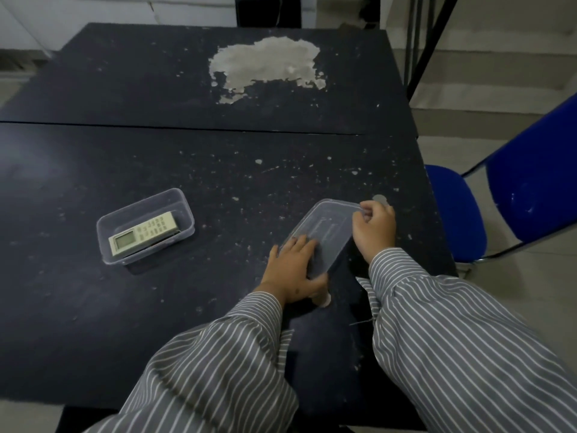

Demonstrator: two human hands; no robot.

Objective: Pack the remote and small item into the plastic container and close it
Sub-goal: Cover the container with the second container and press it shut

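Observation:
A clear plastic container (184, 198) stands open on the dark table, left of centre. Inside it lies a cream remote (143, 234) with a small screen and several buttons; something dark shows beneath it, unclear what. The clear lid (327, 232) lies to the right, its near end lifted off the table. My left hand (293, 270) grips the lid's near left corner. My right hand (373, 228) pinches the lid's far right corner. Both sleeves are grey with white stripes.
The black table (218, 167) is scuffed, with a large patch of peeled surface (265, 64) at the back. A blue chair (515, 198) stands just past the table's right edge. A small pale round spot (379, 199) sits beyond my right hand.

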